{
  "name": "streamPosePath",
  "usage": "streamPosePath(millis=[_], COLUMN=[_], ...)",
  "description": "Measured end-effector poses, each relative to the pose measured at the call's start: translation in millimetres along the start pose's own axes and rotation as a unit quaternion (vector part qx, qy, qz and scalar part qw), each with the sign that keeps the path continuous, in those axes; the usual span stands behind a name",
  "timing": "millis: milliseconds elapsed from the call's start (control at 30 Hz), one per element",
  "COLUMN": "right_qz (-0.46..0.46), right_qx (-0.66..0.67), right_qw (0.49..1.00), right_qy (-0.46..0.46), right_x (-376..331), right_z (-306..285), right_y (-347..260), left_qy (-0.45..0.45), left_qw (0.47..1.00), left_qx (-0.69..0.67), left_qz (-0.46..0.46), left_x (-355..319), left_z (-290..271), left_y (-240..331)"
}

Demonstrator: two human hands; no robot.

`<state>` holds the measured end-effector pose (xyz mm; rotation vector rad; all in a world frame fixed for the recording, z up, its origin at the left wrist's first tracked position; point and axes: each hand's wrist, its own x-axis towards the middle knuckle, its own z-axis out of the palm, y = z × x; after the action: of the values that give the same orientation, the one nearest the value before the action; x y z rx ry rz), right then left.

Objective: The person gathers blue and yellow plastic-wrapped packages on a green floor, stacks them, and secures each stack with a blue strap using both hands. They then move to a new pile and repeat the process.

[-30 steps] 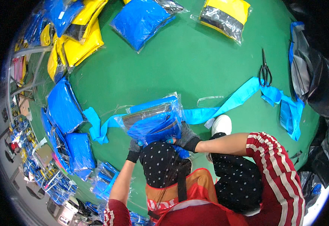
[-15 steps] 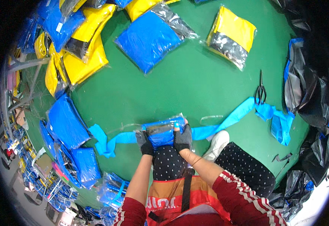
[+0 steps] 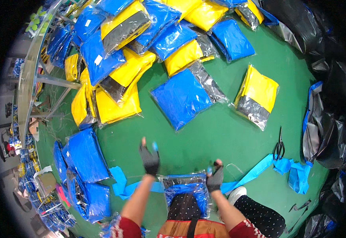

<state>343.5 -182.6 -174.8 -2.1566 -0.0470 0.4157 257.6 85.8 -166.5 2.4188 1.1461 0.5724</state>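
Note:
A blue folded package in clear plastic [image 3: 184, 188] lies across my knee, over a light-blue strip [image 3: 256, 171] stretched along the floor. Raised to the package's upper left is my left hand [image 3: 149, 159], in a dark fingerless glove. Its fingers are stretched apart, with nothing in them. My right hand [image 3: 215, 175], gloved the same way, is close beside the package's right edge. Its fingers are loosely bent and apart, and I see nothing held in them. Blue wraps cover a fingertip on each hand. Black-handled scissors [image 3: 279, 149] rest at the strip's right part.
Bagged blue, yellow and black packages [image 3: 127, 71] are heaped at the far left beside a metal-legged table [image 3: 58, 81]. A blue package [image 3: 183, 97] and a yellow-black one [image 3: 257, 97] lie ahead. Blue stacks [image 3: 86, 154] stand left; black sheeting [image 3: 329, 131] lines the right.
Both hands have come off the package; the left has moved up and left, the right slightly to the right. The package now lies on my knee. The view has tilted toward the far heap.

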Motion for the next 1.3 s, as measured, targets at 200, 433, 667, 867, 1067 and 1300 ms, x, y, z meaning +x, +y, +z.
streamPosePath(millis=[200,433,667,867,1067,1300], right_qz=[0.195,0.268,0.134,-0.139,-0.251,-0.582], right_qx=[0.280,0.323,0.374,0.230,0.176,-0.073], right_qw=[0.937,0.907,0.917,0.943,0.945,0.793], right_qy=[-0.079,0.035,0.027,0.197,-0.113,-0.167], right_x=[164,196,209,190,127,72], right_z=[80,131,97,-24,-82,-44], right_y=[-46,-81,-81,-92,-169,-187], left_qy=[0.263,-0.015,-0.035,-0.078,-0.042,-0.417], left_qw=[0.928,0.997,0.984,0.994,0.920,0.672], left_qx=[0.165,-0.078,0.092,-0.048,-0.204,-0.526], left_qz=[-0.205,-0.020,-0.146,0.065,-0.333,-0.314], left_x=[330,389,224,-63,-28,59], left_z=[-2,-26,-39,8,-39,-76], left_y=[-113,-159,-62,-73,-41,24])
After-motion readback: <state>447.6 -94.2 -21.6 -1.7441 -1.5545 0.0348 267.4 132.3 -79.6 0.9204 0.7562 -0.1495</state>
